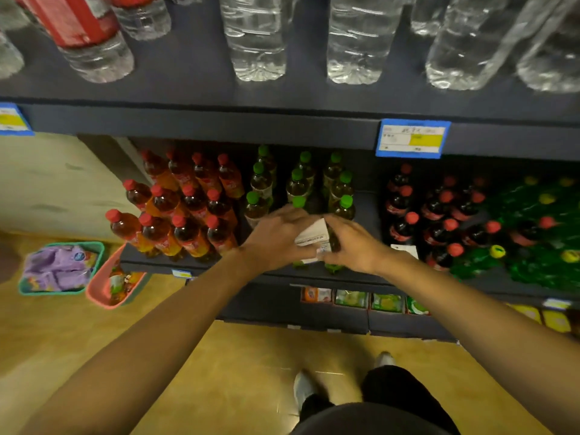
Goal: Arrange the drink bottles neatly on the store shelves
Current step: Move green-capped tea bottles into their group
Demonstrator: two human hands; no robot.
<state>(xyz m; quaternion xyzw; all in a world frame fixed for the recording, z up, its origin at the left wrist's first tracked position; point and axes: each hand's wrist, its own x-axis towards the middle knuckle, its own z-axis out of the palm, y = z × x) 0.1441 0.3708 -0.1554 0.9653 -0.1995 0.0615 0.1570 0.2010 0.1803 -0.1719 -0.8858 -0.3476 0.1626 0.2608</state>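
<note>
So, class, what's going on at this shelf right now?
A person stands at a store shelf and has both hands on a bottle with a white label at the front of the middle shelf. The left hand and right hand grip it from either side, in front of the green-capped bottles. Red-capped orange bottles stand in rows to the left, dark cola bottles to the right.

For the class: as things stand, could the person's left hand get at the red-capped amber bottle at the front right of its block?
Probably yes. That red-capped amber bottle stands at the shelf's open front edge, just left of the left hand, with nothing between. But the hand is busy gripping a green-capped bottle and would have to let go first.
</note>
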